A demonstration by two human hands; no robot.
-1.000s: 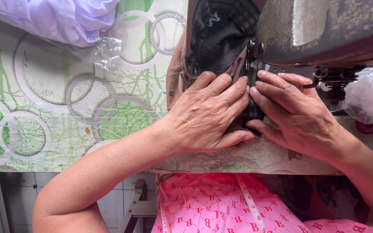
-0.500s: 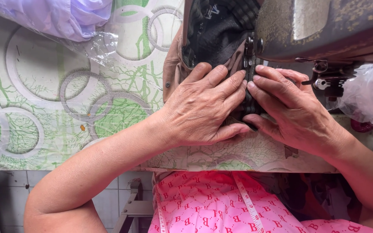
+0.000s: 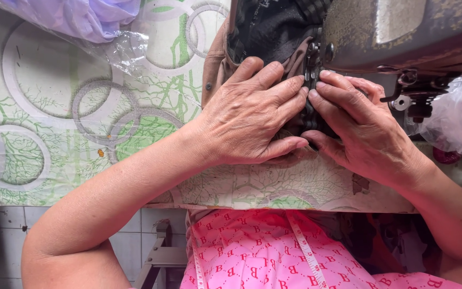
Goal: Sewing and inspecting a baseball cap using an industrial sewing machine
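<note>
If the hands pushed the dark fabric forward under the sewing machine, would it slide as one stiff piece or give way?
Probably give way: the dark fabric lies in soft folds, so it looks floppy. The left hand and right hand both press it flat, which suggests it bunches unless held. It likely slides easily on the glossy table cover.

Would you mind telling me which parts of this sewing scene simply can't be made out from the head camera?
- Needle and stitch line: hidden in the head view behind the left hand and right hand, pressed flat on the dark fabric.
- Sewing machine: cut off by the top and right edges.
- Clear plastic bag: cut off by the top edge, so its full contents don't show.
- Measuring tape: marks too small.
</note>
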